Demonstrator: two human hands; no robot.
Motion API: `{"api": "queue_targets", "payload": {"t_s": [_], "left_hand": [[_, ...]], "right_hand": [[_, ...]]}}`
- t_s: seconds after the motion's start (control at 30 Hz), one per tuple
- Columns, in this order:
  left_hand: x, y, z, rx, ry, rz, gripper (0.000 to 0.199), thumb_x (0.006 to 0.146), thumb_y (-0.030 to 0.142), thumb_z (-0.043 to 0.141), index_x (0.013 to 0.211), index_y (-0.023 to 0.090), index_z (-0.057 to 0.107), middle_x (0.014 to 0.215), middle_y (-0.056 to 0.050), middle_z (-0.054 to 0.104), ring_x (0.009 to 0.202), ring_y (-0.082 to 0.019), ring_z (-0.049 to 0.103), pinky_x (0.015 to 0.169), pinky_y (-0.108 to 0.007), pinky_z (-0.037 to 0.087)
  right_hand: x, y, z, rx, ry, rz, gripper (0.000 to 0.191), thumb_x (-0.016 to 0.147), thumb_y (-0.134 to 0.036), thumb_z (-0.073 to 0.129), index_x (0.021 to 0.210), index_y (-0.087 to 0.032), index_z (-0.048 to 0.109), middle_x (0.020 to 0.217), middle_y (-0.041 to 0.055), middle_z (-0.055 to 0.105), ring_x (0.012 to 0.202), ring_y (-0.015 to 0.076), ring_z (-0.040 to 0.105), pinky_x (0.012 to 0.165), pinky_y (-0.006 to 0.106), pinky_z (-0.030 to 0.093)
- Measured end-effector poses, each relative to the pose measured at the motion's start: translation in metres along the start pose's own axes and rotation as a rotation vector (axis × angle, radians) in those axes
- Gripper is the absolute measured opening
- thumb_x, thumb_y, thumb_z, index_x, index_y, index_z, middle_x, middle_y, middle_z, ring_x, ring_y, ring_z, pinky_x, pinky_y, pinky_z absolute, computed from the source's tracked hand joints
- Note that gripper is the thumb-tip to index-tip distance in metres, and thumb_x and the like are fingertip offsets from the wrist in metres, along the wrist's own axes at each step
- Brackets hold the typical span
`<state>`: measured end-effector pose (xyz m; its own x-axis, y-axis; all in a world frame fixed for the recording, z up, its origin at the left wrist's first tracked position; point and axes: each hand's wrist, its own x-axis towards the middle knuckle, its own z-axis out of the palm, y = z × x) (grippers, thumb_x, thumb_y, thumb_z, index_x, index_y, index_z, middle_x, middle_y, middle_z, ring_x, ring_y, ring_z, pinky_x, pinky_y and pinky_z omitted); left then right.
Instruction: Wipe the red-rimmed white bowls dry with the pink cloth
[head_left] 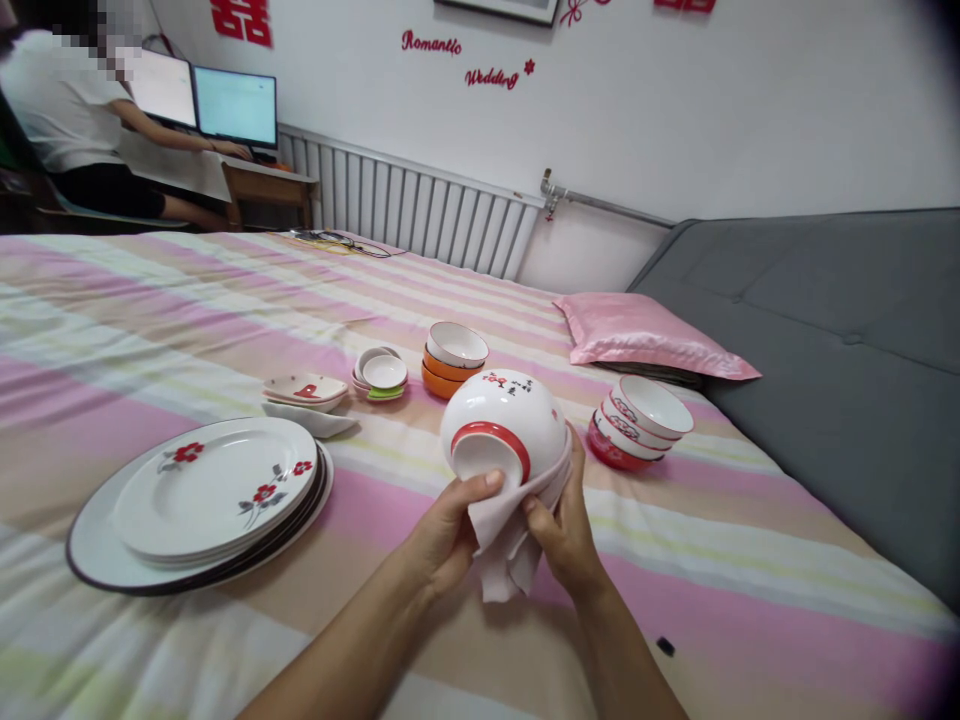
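Observation:
A white bowl (517, 405) with a red foot ring, red flowers and dark characters is held tilted, its underside towards me. My left hand (450, 535) grips it at the foot, thumb on the base. My right hand (562, 520) pinches a pale cloth (510, 560) against the bowl's right side, and the cloth hangs down between my hands. Right of the bowl stands a stack of bowls (645, 420), red at the bottom. Behind it are stacked orange and white bowls (454, 360). Small dishes (381, 375) and patterned dishes (305, 392) sit to the left.
Stacked plates (217, 485) lie at the left on the striped bedspread (360, 640). A pink pillow (652, 330) rests by the grey headboard (825, 330). Cables (337, 242) lie at the far edge. A person (75, 110) sits at a desk at the upper left.

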<state>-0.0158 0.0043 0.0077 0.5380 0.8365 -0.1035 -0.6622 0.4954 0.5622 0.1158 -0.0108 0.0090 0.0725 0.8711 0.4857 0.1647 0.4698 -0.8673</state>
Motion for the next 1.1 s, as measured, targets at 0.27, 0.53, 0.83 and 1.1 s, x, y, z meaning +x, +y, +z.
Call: {"api": "queue_targets", "payload": {"t_s": [0.27,0.53,0.83,1.1], "left_hand": [[0.002,-0.001,-0.002,-0.110,-0.118,-0.176,0.055,0.064,0.041,0.078,0.108,0.010,0.067,0.094,-0.013,0.075,0.100,-0.032,0.066,0.087,-0.038,0.050],[-0.006,0.008,0.000,0.066,-0.141,-0.139,0.055,0.058,0.043,0.082,0.101,0.012,0.071,0.088,-0.012,0.075,0.098,-0.033,0.066,0.087,-0.037,0.049],[-0.009,0.036,-0.003,0.421,-0.111,0.170,0.077,0.058,0.027,0.085,0.129,0.020,0.054,0.115,-0.010,0.068,0.108,-0.028,0.060,0.082,-0.030,0.047],[-0.006,0.038,-0.003,0.597,-0.100,0.131,0.091,0.047,0.015,0.088,0.128,0.020,0.049,0.120,-0.012,0.062,0.104,-0.028,0.059,0.081,-0.035,0.049]], "right_hand": [[-0.003,-0.012,0.010,0.106,0.118,0.065,0.066,0.072,-0.034,0.067,0.128,-0.023,0.034,0.114,0.0095,0.061,0.102,0.0231,0.064,0.088,0.035,0.053],[-0.005,-0.032,0.002,0.164,0.075,0.083,0.055,0.067,-0.026,0.071,0.115,-0.025,0.043,0.105,0.0056,0.064,0.091,0.0213,0.066,0.078,0.032,0.055],[0.001,-0.035,-0.031,0.096,-0.023,0.124,0.065,0.061,-0.031,0.075,0.120,-0.024,0.051,0.107,0.0073,0.067,0.098,0.0265,0.065,0.079,0.033,0.055],[0.004,-0.031,-0.053,0.060,-0.153,0.256,0.070,0.057,-0.028,0.076,0.122,-0.025,0.051,0.098,0.0048,0.068,0.091,0.0257,0.065,0.070,0.031,0.055]]}}
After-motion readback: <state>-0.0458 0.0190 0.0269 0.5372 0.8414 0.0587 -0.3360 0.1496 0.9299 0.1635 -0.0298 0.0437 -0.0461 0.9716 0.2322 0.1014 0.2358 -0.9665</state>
